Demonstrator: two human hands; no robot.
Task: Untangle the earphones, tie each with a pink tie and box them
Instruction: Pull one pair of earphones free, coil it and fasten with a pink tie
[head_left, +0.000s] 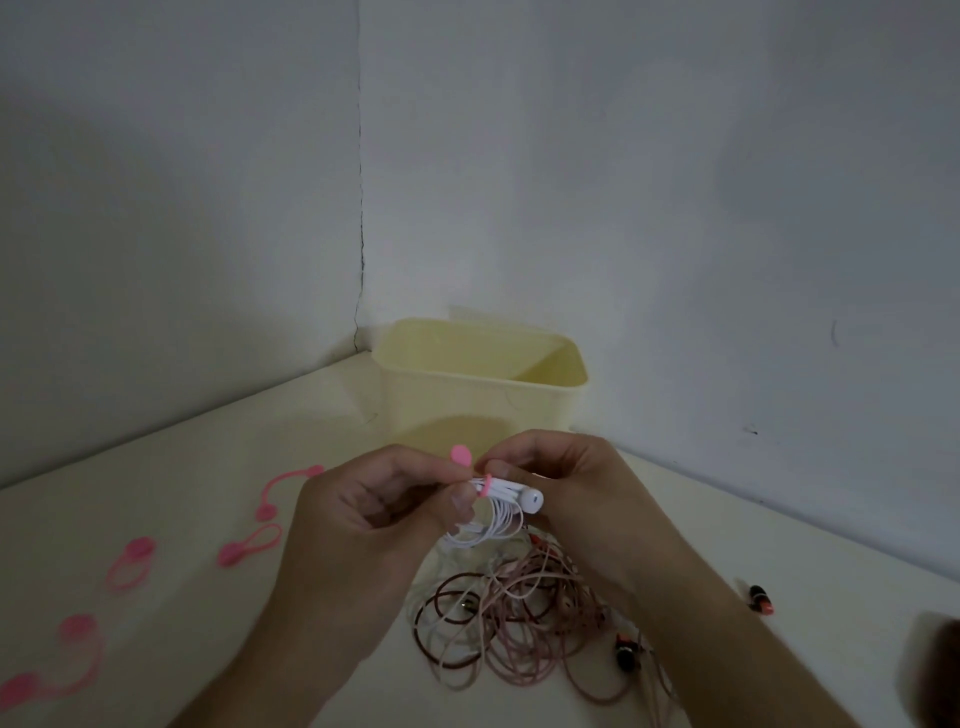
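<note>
Both hands pinch the white earphone bundle (498, 506) above the tangled cables (519, 613): left hand (374, 514), right hand (566, 483). If the pink tie (470, 465) slips unfastened, the coil could unravel.

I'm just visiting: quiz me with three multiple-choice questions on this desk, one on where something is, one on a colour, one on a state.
1. Where is the yellow box?
A. in the wall corner behind the hands
B. on the floor
C. on the cable heap

2. What colour is the tie on the held white earphones?
A. green
B. pink
C. black

3. The tangled earphones on the table are:
A. boxed
B. tied
C. loose

Answers: 1 A, it stands against the corner; 2 B, a pink tab shows; 3 C, cables sprawl unbound.
</note>
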